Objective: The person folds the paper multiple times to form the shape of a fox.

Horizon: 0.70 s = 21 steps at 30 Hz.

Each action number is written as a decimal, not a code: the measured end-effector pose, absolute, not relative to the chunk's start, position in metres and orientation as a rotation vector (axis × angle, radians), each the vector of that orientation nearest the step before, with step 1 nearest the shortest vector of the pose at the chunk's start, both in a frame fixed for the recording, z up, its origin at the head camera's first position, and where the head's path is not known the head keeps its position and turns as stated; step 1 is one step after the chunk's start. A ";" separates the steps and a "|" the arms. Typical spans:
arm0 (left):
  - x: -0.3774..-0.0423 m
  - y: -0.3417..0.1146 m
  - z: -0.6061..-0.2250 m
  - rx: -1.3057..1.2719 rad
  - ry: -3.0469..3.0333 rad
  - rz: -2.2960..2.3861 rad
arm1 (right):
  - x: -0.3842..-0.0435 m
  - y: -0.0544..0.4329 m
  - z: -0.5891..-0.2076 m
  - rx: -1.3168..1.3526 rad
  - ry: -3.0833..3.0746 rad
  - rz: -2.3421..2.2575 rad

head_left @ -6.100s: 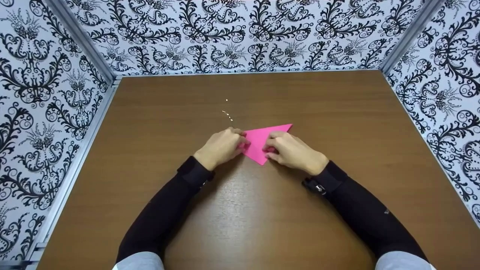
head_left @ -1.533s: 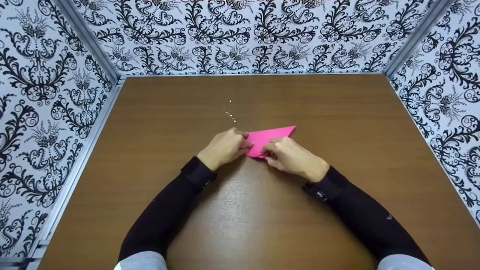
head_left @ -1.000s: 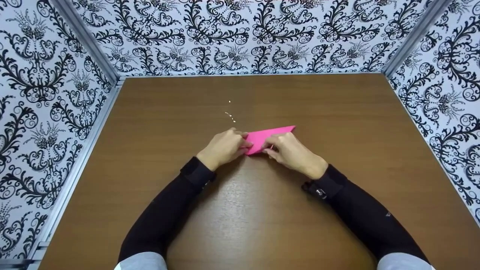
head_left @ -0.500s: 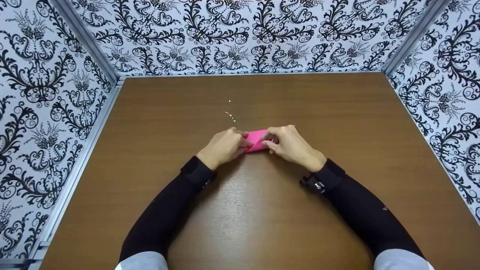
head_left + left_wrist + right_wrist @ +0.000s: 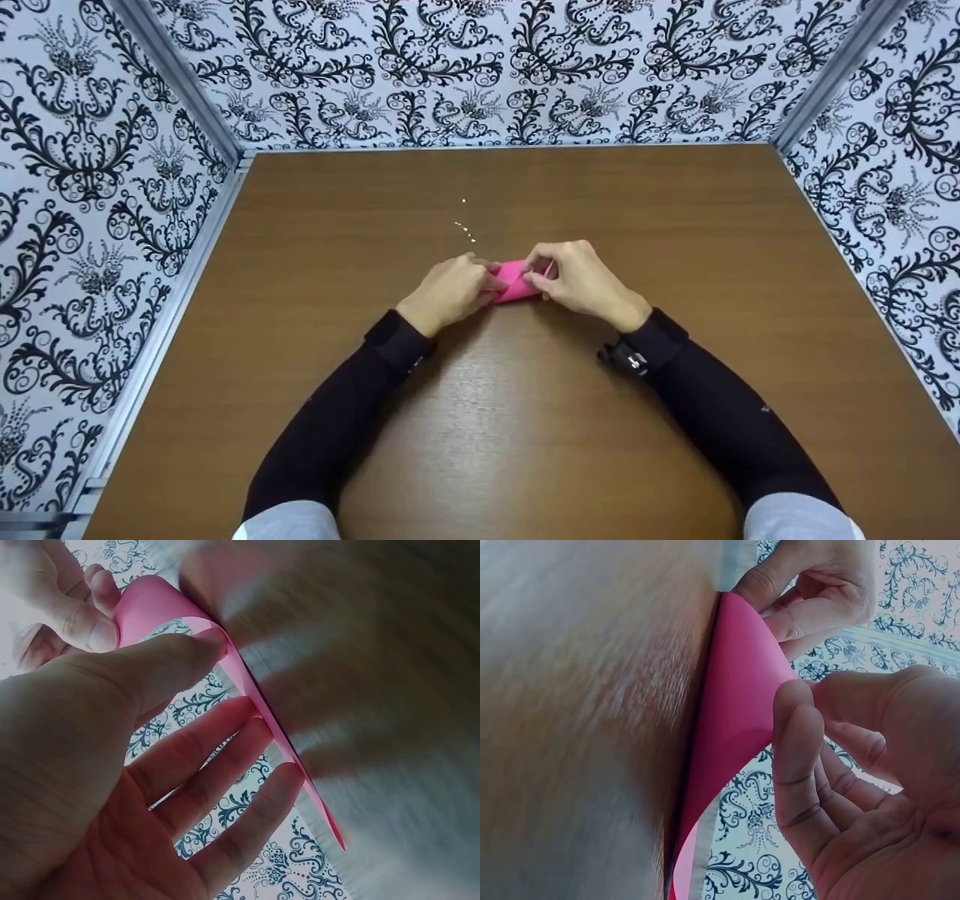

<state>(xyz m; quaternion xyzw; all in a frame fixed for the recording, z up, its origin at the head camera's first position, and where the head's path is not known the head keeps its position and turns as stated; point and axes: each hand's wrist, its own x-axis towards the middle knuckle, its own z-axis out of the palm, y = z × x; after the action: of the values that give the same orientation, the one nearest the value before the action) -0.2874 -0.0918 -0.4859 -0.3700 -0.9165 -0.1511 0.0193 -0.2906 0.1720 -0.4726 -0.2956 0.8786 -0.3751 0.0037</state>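
Observation:
A folded sheet of pink paper point(image 5: 513, 288) lies on the brown table between the two hands. My left hand point(image 5: 451, 291) presses its left part down, with the fingertips and thumb spread along the paper's edge in the left wrist view. My right hand point(image 5: 583, 280) pinches a corner of the paper between thumb and fingers. In the right wrist view that flap of pink paper point(image 5: 739, 690) is raised off the table and bends in a curve toward the left hand. The right end of the paper is hidden behind the right hand in the head view.
Several small white specks point(image 5: 466, 231) show on the wooden tabletop point(image 5: 465, 420) beyond the left hand. Walls with a black-and-white scroll pattern point(image 5: 480, 71) enclose the table at the back and on both sides.
The right hand has carried the paper's near corner away from the body and up over the sheet, so the pink shape has narrowed. The left hand has stayed pressed at the left part.

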 end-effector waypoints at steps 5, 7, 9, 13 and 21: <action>-0.290 -0.092 -0.487 -1.159 -2.833 -0.488 | -0.295 0.171 -0.471 -0.919 2.734 -1.177; -0.290 -0.092 -0.487 -1.171 -2.817 -0.487 | -0.297 0.171 -0.470 -0.926 2.752 -1.156; -0.291 -0.092 -0.487 -1.189 -2.799 -0.496 | -0.300 0.170 -0.470 -0.937 2.782 -1.120; -0.291 -0.092 -0.486 -1.196 -2.789 -0.516 | -0.307 0.167 -0.469 -0.970 2.847 -1.032; -0.290 -0.093 -0.484 -1.134 -2.797 -0.498 | -0.319 0.161 -0.470 -0.976 2.861 -0.923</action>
<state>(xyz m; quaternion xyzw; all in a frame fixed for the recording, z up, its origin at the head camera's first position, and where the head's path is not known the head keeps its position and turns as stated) -0.2902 -0.0927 -0.4845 -0.3705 -0.9135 -0.1626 0.0414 -0.3192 0.1610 -0.4703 -0.3088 0.9052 -0.2919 -0.0094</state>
